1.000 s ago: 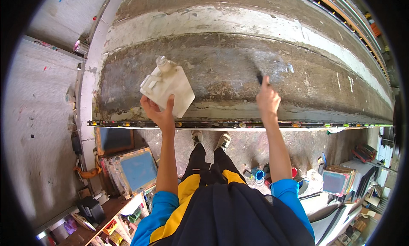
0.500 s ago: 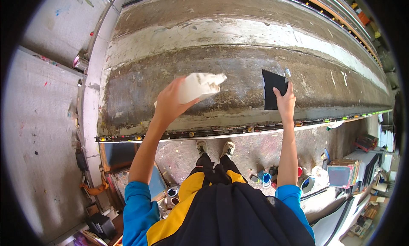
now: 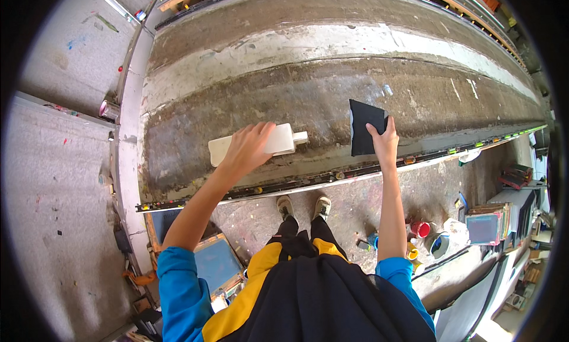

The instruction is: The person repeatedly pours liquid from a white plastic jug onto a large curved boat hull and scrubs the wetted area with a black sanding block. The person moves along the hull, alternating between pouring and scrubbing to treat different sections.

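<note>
Drawn closer in than half a second earlier, a white plastic jug (image 3: 280, 140) is clasped by the left hand (image 3: 248, 147), neck rightward; a flat black sheet (image 3: 363, 130) is pinched by the right hand (image 3: 386, 143). Both are held over a long, stained table (image 3: 284, 93).

Your brown worktop (image 3: 249, 99) carries a broad whitish band (image 3: 355, 38) and pale smears (image 3: 387, 90); your 2 shoes (image 3: 323, 207) and a red bucket (image 3: 419, 229) stand on the floor (image 3: 361, 208).
</note>
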Tool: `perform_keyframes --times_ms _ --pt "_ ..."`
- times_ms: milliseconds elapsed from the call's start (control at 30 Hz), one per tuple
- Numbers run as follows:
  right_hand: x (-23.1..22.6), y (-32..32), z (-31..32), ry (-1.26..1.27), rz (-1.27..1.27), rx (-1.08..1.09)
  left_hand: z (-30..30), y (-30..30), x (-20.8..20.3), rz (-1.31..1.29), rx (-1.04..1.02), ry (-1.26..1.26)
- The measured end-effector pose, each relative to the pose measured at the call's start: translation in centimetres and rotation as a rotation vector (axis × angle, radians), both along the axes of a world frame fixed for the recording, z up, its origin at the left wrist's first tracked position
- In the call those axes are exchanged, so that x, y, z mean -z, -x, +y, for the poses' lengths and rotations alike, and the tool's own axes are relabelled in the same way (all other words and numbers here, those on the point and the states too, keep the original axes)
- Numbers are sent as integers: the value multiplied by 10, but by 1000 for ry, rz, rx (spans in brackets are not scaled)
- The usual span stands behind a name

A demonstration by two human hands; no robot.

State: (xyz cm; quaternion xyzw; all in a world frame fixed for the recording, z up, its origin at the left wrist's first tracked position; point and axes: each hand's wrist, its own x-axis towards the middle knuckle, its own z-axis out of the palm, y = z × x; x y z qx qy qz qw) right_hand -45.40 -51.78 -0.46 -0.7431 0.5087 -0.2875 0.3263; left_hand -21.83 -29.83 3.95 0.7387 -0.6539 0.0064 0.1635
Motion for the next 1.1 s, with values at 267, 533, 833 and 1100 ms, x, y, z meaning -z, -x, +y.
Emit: perform_keyframes --times_ms 267,533,833,1100 --pt "-3 3 0 -30 -34 -36 -5 5 4 -121 -17 -79" --pt "1 2 3 -4 -65 -38 -7 4 4 -227 -49 -147" --pt "-4 -9 5 -21 -71 -68 5 -4 10 -311 -108 -227" --pt "0 -35 15 -31 -90 -144 47 -13 -17 69 -373 -35"
